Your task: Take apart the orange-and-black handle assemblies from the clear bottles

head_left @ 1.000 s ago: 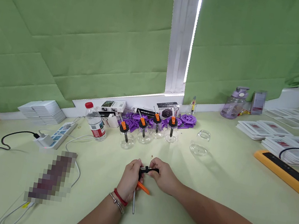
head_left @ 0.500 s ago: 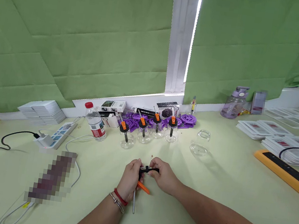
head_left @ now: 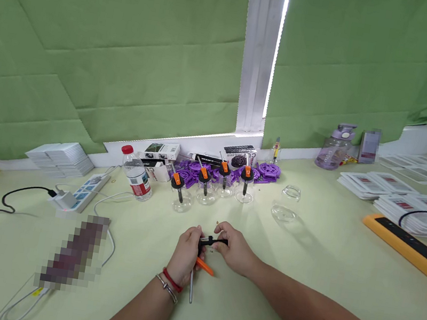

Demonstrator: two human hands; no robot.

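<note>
Both my hands meet over the pale green table (head_left: 299, 282), near its front middle. My left hand (head_left: 185, 255) is closed around a small pump piece with an orange lever (head_left: 205, 266) and a thin grey tube (head_left: 190, 288) hanging down. My right hand (head_left: 234, 249) pinches a black ring-shaped cap (head_left: 212, 242) against the top of that piece. Behind them stand several small glass bottles fitted with orange-and-black pump tops (head_left: 204, 184), and one bare glass bottle (head_left: 286, 204) without a top.
Purple plastic discs (head_left: 268, 170) and small boxes (head_left: 161, 151) line the back wall. A water bottle (head_left: 135, 173), power strip (head_left: 82, 193) and cables lie left. Stacked cards (head_left: 409, 204), an orange-edged black strip (head_left: 410, 248) and a purple drinking bottle (head_left: 335, 147) sit right.
Almost nothing: both hands with the pump piece have shifted very slightly away from me, and the grip is the same.
</note>
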